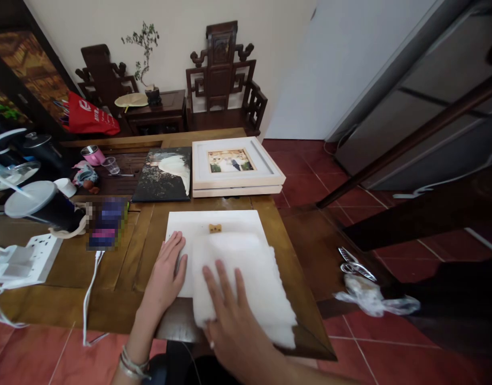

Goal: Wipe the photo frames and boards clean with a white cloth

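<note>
A white rectangular board (229, 218) lies flat on the wooden table near its front right corner, with a small gold sawtooth hanger (215, 228) at its far part. Over much of the board, and past its near edge, rests a soft white rough-edged sheet (265, 294); its exact material I cannot tell. My right hand (233, 321) is pressed flat on this sheet, fingers spread. Along the board's left side lies my left hand (169, 272), fingers stretched out and holding nothing. The sheet hides most of the board's right and near parts.
Behind the board are stacked pale wooden frames (240, 184) and a dark picture panel (163, 174). To the left are a blurred-out phone (108, 224) with a white cable, a lidded cup (49, 206) and a power strip (39, 256). Scissors (356, 264) lie lower right.
</note>
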The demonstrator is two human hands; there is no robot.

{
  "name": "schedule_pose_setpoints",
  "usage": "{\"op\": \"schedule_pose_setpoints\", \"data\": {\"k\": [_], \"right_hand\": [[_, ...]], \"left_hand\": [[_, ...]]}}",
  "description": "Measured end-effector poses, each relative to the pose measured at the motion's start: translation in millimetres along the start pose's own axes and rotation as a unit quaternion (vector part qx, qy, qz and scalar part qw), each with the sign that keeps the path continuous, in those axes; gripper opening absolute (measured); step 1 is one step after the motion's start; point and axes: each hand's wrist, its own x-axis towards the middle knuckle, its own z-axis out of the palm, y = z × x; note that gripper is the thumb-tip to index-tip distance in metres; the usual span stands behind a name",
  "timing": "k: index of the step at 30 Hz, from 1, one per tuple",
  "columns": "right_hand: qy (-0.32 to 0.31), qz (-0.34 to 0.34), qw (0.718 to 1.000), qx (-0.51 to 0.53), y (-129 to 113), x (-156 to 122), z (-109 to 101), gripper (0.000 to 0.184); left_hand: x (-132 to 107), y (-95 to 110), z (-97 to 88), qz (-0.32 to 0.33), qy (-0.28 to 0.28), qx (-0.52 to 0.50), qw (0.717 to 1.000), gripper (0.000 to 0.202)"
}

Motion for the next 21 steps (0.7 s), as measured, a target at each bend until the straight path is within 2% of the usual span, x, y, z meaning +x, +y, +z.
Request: {"op": "schedule_pose_setpoints", "data": {"k": [3,5,11,15,18,21], "right_hand": [[-0.026,-0.031,0.998,0.054,-6.1,-14.0,-8.6,0.021],[-0.046,-0.030,0.996,0.072,1.3,-8.5,-12.3,0.019],[-0.044,0.036,0.998,0.006,38.1,52.4,-6.0,0.026],[-0.058,0.063,0.996,-0.027,40.1,83.5,2.5,0.029],[-0.040,-0.013,0.999,-0.021,28.7,80.5,4.9,0.026],[-0.039,-0.117,0.992,0.025,14.4,58.1,-3.3,0.025]], "left_hand": [[0.0,-0.3,-0.4,0.001,-0.007,0.002,1.000,0.042],[-0.1,-0.9,-0.3,0.002,-0.009,0.000,1.000,0.042],[0.4,0.7,-1.3,-0.010,-0.005,-0.027,1.000,0.040],[-1.2,5.5,-8.5,-0.049,0.015,-0.115,0.992,0.044],[-2.9,6.9,-14.3,-0.082,0.057,-0.236,0.966,0.049],[-2.9,6.4,-15.9,-0.085,0.100,-0.304,0.944,0.055]]}}
